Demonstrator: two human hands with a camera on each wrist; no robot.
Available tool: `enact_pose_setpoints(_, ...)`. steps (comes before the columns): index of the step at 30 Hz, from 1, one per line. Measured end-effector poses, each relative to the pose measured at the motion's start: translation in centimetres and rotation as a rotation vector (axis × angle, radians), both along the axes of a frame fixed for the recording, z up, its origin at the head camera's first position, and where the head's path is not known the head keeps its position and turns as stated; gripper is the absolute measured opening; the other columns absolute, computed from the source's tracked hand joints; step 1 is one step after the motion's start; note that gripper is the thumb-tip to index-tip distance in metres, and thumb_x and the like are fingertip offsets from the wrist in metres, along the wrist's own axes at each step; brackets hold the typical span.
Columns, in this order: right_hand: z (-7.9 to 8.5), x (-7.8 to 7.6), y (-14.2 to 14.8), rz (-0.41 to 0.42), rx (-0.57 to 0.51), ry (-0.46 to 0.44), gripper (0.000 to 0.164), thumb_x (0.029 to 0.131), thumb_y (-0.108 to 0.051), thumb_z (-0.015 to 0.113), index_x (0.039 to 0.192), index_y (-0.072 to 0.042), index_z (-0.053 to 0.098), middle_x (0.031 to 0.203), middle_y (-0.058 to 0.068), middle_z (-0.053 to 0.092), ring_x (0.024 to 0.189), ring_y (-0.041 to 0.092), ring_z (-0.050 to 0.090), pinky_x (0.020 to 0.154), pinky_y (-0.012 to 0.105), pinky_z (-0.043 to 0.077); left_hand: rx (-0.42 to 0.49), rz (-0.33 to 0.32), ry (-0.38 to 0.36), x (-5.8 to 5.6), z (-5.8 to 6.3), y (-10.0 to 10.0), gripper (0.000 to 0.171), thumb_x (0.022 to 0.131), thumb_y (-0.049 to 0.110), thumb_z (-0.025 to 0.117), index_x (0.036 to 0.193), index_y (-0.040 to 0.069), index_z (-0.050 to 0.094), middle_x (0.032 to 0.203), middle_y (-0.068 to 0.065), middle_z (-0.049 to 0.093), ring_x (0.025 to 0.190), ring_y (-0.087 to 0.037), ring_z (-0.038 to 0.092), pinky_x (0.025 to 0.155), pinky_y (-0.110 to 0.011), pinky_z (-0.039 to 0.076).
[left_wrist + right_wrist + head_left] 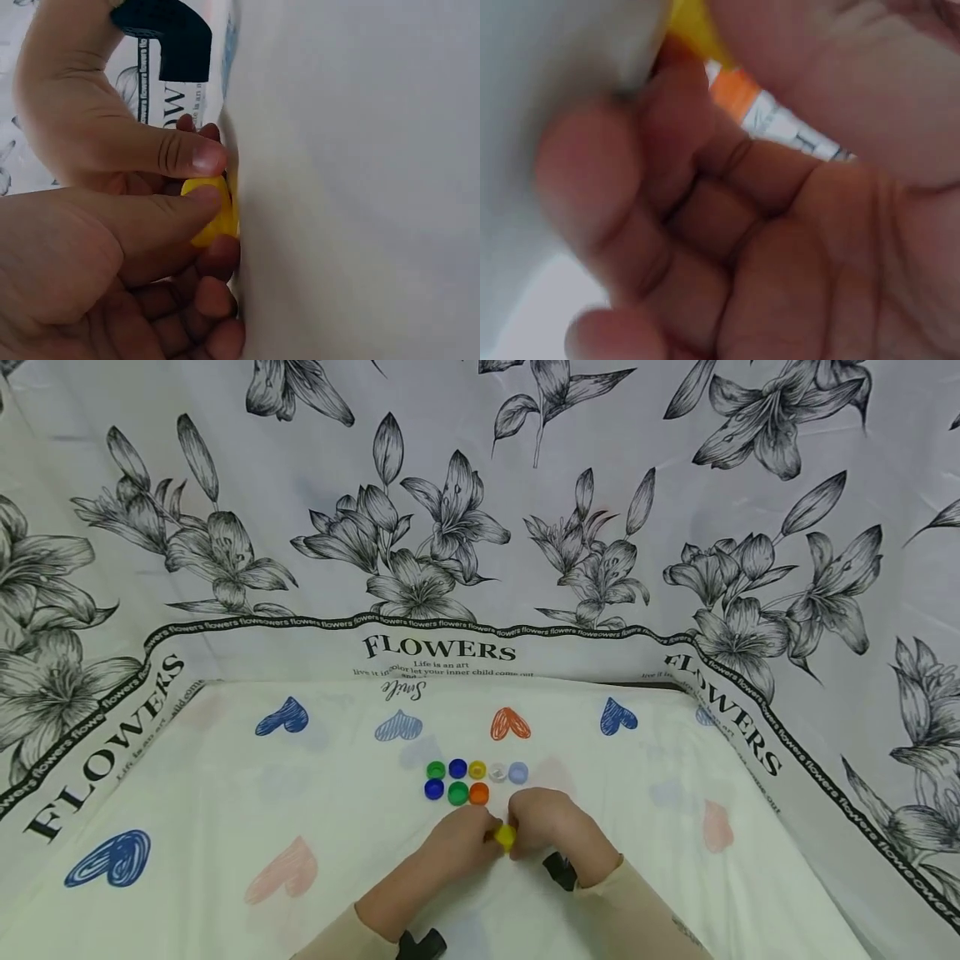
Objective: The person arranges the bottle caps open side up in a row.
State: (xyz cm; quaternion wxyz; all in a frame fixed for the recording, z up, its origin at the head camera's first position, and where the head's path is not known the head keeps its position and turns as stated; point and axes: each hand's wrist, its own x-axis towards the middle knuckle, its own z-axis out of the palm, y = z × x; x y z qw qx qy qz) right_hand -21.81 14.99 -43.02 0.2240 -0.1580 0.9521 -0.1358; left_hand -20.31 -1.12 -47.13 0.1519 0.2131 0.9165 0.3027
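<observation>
Both hands met over the white cloth — the left hand and right hand together pinched a yellow cap just below two rows of coloured caps.

A tabletop covered in pale cloth printed with blue, orange and pink hearts carries eight small round plastic bottle caps in two rows, green, blue, yellow, clear and orange, just beyond the hands.

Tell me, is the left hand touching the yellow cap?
Touching. The left wrist view shows the left hand with its thumb pressed onto the yellow cap, while the right hand closes in from the other side.
</observation>
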Motion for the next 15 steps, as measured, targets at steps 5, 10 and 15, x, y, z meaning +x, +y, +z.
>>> enact_pose_setpoints(5, -0.1, -0.6, 1.1, -0.010, -0.100, -0.050, 0.014, 0.084, -0.012, 0.084, 0.094, -0.008, 0.075, 0.081, -0.003, 0.064, 0.075, 0.018, 0.056, 0.075, 0.035, 0.052, 0.044, 0.027, 0.039, 0.1, -0.4, -0.1, 0.023, 0.094, 0.022, 0.075, 0.106, 0.003, 0.079, 0.065, 0.005, 0.053, 0.064, -0.011, 0.048, 0.063, -0.025, 0.042)
enact_pose_setpoints(10, 0.0, -1.0, 1.9, 0.004, -0.152, -0.085, 0.009, 0.094, -0.013, 0.074, 0.101, -0.007, 0.076, 0.082, 0.000, 0.062, 0.075, 0.018, 0.056, 0.072, 0.036, 0.050, 0.122, 0.126, 0.075, 0.1, -1.0, 0.1, 0.025, 0.097, 0.025, 0.072, 0.108, 0.004, 0.080, 0.079, 0.003, 0.070, 0.075, -0.012, 0.061, 0.070, -0.028, 0.051)
enact_pose_setpoints(15, 0.0, -1.4, 2.1, 0.013, -0.158, -0.087, 0.013, 0.100, -0.018, 0.067, 0.099, -0.009, 0.076, 0.072, 0.002, 0.061, 0.065, 0.016, 0.055, 0.064, 0.032, 0.044, 0.216, 0.245, 0.128, 0.1, -1.0, 0.3, 0.025, 0.097, 0.021, 0.072, 0.113, 0.003, 0.078, 0.097, -0.002, 0.075, 0.087, -0.016, 0.065, 0.075, -0.030, 0.054)
